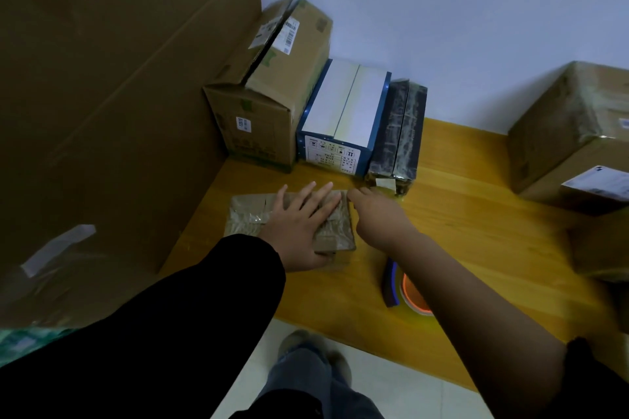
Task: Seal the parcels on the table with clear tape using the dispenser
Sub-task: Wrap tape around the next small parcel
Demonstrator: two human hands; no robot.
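Flat parcel [248,218], one, under the spread left hand [299,224]; right hand [377,214], grip unclear; one dispenser [392,286] near.

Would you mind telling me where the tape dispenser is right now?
In the head view, the tape dispenser lies on the wooden table near its front edge, partly hidden under the right forearm, just right of the flat parcel the left hand presses.

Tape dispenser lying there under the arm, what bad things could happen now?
1. The tape dispenser lies near the front edge of the table, under the right forearm; pulling that arm back might knock it off.
2. The left hand only presses flat on the small parcel, so it might slide while the right hand works at its edge.
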